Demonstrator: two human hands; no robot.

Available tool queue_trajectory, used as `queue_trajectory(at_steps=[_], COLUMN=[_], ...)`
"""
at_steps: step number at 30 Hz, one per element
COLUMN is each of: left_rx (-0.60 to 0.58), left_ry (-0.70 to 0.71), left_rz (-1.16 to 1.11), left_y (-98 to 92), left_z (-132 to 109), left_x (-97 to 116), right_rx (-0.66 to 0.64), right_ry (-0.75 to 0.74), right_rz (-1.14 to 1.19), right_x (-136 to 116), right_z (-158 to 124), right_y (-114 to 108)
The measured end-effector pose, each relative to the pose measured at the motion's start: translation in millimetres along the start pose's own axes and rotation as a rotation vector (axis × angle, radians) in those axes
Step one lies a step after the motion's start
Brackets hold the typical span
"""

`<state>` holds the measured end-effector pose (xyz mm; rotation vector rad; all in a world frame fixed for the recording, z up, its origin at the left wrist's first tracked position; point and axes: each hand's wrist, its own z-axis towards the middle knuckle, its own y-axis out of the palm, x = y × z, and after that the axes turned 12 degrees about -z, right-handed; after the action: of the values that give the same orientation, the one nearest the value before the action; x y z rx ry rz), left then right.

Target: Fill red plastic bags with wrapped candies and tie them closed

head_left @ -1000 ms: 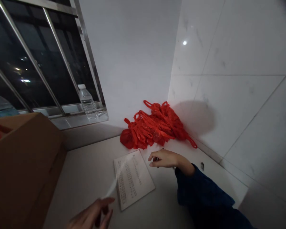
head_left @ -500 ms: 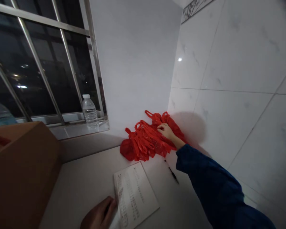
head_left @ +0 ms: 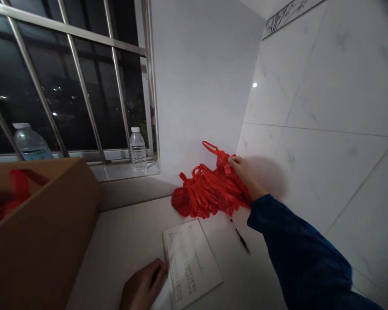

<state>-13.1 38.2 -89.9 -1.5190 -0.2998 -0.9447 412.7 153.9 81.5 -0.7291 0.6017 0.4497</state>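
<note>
Red plastic bags lie bunched in a row on the white table, against the wall corner. My right hand, in a blue sleeve, pinches the top of a red bag at the right end of the pile; one of its handle loops sticks up to the left. My left hand is curled closed on the table at the left edge of a sheet of paper covered in writing. A black pen lies between the paper and my right sleeve.
A cardboard box with red bags inside stands at the left. On the sill of the barred window are a clear bottle and a larger bottle. A tiled wall rises on the right.
The view has shifted left. My right hand has moved up and right on the pile, and now grips a bag whose top is raised. My left hand stays beside the paper.
</note>
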Motion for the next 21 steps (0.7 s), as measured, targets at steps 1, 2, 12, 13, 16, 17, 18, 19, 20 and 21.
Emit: queue_trajectory(at_steps=[1, 2, 12, 13, 16, 17, 18, 19, 20, 21], left_rx=[0.0, 0.004, 0.159, 0.161, 0.187, 0.192, 0.193, 0.179, 0.169, 0.175], left_ry=[0.004, 0.004, -0.045, -0.035, -0.006, 0.019, 0.061, 0.121, 0.181, 0.221], left_rz=[-0.008, -0.014, -0.338, -0.345, -0.347, -0.344, -0.339, -0.333, -0.329, -0.335], left_y=[-0.2, -0.5, 0.4, 0.9, 1.4, 1.3, 1.4, 1.8, 2.9, 4.7], left_z=[0.4, 0.7, -2.8, -3.3, -4.0, -3.8, -3.4, -2.6, -1.4, 0.2], left_x=[-0.2, -0.6, 2.1, 1.9, 1.3, 1.9, 3.3, 5.7, 9.2, 13.4], right_rx=[-0.002, -0.019, -0.604, -0.643, -0.586, -0.562, -0.562, -0.584, -0.624, -0.668], right_ry=[-0.014, -0.031, -0.281, -0.295, -0.299, -0.315, -0.338, -0.362, -0.379, -0.385], right_rz=[0.039, 0.08, 0.244, 0.219, 0.144, 0.126, 0.114, 0.107, 0.102, 0.099], right_x=[-5.5, -11.7, -46.7, -43.1, -27.9, -22.4, -17.3, -13.0, -9.8, -7.8], right_z=[-4.3, -11.1, -186.4, -201.9, -230.4, -234.4, -236.7, -238.0, -238.9, -239.8], right_y=[-5.0, -8.3, 37.6, 43.0, 47.9, 46.1, 43.4, 40.5, 38.3, 37.5])
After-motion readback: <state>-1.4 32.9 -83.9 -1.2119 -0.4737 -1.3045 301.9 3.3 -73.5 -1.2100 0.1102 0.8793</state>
